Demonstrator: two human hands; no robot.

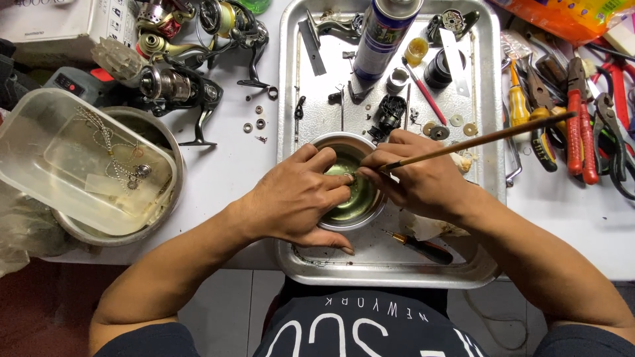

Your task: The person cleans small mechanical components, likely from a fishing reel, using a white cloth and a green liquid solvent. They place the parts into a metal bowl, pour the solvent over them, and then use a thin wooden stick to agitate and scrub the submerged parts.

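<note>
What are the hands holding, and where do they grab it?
The right hand pinches a thin wooden brush near its lower end. The left hand fingers dip into the small metal bowl; what they hold is hidden.

White cardboard box (pixel 63 20), top left corner of the surface, cut off by the frame edge; rectangular, with dark print and a row of small dark pictograms on its side face.

Spray can (pixel 383 33), standing in the metal tray (pixel 291 132) near its far edge; cylindrical, blue label with a white band and a red patch.

Orange plastic bag (pixel 569 16), top right corner, crumpled, glossy, with some green and yellow showing.

No screens or signs seen.
</note>
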